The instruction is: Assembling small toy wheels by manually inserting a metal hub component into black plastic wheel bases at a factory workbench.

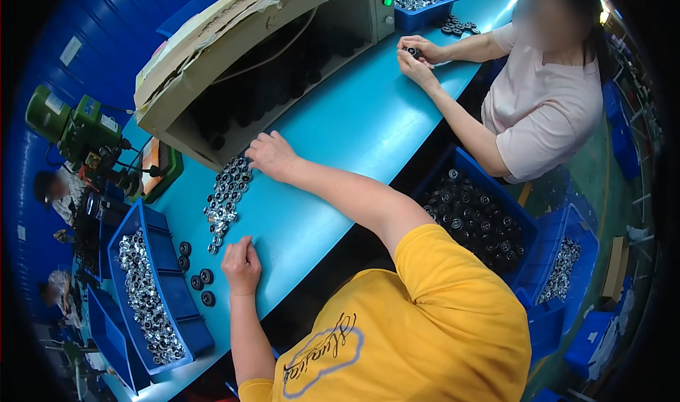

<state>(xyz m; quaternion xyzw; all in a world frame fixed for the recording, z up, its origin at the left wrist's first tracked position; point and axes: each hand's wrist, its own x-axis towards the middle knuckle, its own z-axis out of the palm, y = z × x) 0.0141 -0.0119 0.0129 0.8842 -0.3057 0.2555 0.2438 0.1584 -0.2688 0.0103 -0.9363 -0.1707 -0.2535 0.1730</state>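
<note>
A heap of small shiny metal bearing-like parts (pixel 225 200) lies on the blue tabletop in front of a box-shaped machine. At the heap's far right edge is my right hand (pixel 273 156), palm down, its bent fingers a little apart and touching the outer parts. Closer to the table's front edge, my left hand (pixel 242 264) is closed, with thumb and fingers drawn together. Whatever it may hold is hidden. Several black wheels (pixel 202 278) lie on the table to the left of this hand.
The machine (pixel 212 69) has a wide dark opening. A blue bin of metal parts (pixel 145 296) stands at left, beside a green motor unit (pixel 74 122). A bin of black wheels (pixel 474 218) sits below the table's edge. A co-worker (pixel 545 97) at right holds a black wheel (pixel 412 51).
</note>
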